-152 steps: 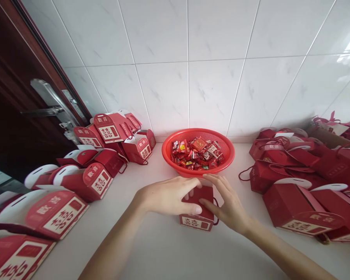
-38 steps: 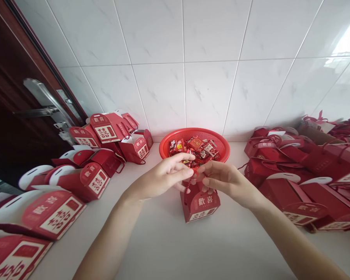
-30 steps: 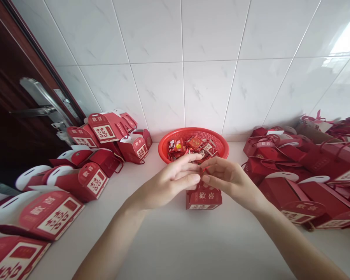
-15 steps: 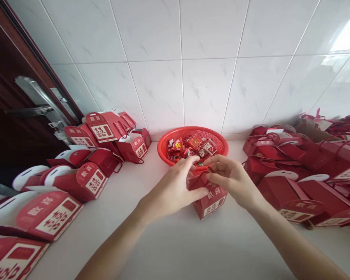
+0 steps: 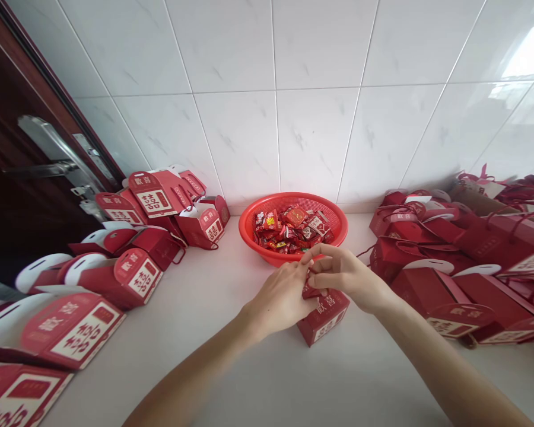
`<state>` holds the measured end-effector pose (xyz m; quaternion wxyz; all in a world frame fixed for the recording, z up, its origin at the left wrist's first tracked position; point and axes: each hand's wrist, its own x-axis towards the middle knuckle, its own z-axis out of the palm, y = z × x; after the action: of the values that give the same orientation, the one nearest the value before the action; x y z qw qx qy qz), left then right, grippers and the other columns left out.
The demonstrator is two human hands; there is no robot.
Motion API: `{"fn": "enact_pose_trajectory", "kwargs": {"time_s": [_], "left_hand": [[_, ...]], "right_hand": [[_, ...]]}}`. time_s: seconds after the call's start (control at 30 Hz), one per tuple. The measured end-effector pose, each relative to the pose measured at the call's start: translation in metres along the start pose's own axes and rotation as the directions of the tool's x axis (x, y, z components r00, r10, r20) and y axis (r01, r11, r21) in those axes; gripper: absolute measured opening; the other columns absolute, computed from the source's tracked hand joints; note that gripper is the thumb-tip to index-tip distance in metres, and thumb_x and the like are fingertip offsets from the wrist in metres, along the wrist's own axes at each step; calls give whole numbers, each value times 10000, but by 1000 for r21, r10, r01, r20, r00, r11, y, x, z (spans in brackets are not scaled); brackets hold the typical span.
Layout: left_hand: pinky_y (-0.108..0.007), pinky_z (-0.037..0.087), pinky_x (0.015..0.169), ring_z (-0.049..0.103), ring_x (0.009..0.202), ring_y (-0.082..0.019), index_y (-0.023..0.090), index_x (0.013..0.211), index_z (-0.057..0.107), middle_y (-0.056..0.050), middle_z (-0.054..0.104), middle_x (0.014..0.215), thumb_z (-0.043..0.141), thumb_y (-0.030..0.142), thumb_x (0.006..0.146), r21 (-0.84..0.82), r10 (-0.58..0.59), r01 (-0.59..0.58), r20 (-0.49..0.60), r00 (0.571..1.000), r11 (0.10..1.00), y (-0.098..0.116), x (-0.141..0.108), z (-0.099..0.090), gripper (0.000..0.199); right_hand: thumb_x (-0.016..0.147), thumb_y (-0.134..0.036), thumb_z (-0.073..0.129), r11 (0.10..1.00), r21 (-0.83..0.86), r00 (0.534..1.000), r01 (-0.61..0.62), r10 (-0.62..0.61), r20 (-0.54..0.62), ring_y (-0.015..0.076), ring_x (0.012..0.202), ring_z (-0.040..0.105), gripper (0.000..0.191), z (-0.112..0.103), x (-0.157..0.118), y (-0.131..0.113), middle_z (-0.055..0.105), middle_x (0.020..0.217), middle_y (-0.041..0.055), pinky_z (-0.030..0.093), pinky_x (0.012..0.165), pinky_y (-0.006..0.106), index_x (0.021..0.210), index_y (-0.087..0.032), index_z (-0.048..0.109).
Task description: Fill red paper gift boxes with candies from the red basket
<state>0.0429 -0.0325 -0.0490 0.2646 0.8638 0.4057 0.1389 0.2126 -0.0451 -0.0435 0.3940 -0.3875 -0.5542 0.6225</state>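
A small red candy box (image 5: 323, 323) with gold lettering and a white label stands on the tabletop in front of me. My left hand (image 5: 282, 296) is closed on the left side of its top, with the thumb along the near edge. On the other side, my right hand (image 5: 345, 276) pinches at the box's upper flaps, and its fingertips meet those of the left. What lies between the fingertips is mostly hidden. Just behind the hands sits a red plastic basket (image 5: 249, 237) with many wrapped candies (image 5: 293, 228) inside.
Open red boxes (image 5: 115, 276) with white inner flaps are lined and stacked at the left, near a dark door with a metal handle (image 5: 56, 166). Many more red boxes (image 5: 431, 290), some with cord handles, crowd the right. A tiled wall (image 5: 235, 130) rises behind.
Both hands have come closer together over the box top and sit slightly lower. The box has shifted a little toward me. More of the candy basket shows.
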Motion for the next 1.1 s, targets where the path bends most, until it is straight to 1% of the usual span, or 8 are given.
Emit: {"fn": "enact_pose_trajectory", "kwargs": {"time_s": [0.3,0.47,0.57,0.7,0.8,0.87,1.03,1.1], "left_hand": [[-295,437,655,667,840,-218,226,826,576,8,709,886,607,228,814,-43,43,-44,-23,999,998,0,0,-2,33],[-299,495,702,676,878,-220,228,1084,652,-20,721,1006,740,529,800,-241,51,-47,8,999,969,-2,-4,-14,423],[-332,522,800,656,992,-242,221,1266,600,-62,697,1129,758,534,788,-220,28,-47,-88,996,974,-1,-8,-22,593],[-299,504,872,635,963,-181,211,1011,624,-23,682,1027,689,352,868,-193,155,-221,-306,939,956,9,-19,-30,211],[-245,490,767,618,806,-133,202,872,611,10,654,864,675,314,888,-186,352,-373,-135,926,909,19,-28,-27,130],[-234,481,740,627,784,-129,200,891,641,9,672,868,703,343,884,-200,493,-465,127,861,862,24,-33,-11,156],[-253,496,720,690,844,-170,236,957,671,-4,724,891,620,277,921,-298,666,-621,533,522,725,25,-39,85,75],[-256,469,590,674,693,-168,259,837,670,11,690,740,597,277,914,-263,637,-622,577,512,738,22,-42,133,107]], "right_hand": [[721,-199,756,999,-43,997,26,-23,79,119,676,597,352,-4,-3,-3,656,750,-20,447,613,238,1039,-179,608],[718,-199,756,993,-59,994,101,-102,-27,120,689,578,368,-7,-9,-12,632,753,-21,441,617,235,1062,-181,626],[726,-216,734,978,-145,982,147,-162,-94,125,697,564,341,-9,-14,-19,625,774,-13,436,632,250,1050,-180,634],[720,-189,668,897,-395,946,201,-282,-158,142,686,551,311,-10,-18,-26,587,719,-25,437,648,275,1029,-175,633],[692,-121,593,763,-614,882,199,-413,-227,135,666,534,319,-9,-20,-27,574,688,-38,436,660,272,1003,-176,639],[697,-98,556,683,-711,840,167,-476,-260,128,654,528,317,-8,-22,-28,576,684,-41,436,662,264,989,-183,644],[751,-78,526,488,-869,740,78,-613,-278,122,618,521,272,-6,-33,-34,568,678,-32,404,599,248,953,-189,671],[774,-78,535,431,-899,688,70,-674,-270,125,635,546,257,-6,-43,-40,599,708,-20,422,612,253,953,-188,683]]}}
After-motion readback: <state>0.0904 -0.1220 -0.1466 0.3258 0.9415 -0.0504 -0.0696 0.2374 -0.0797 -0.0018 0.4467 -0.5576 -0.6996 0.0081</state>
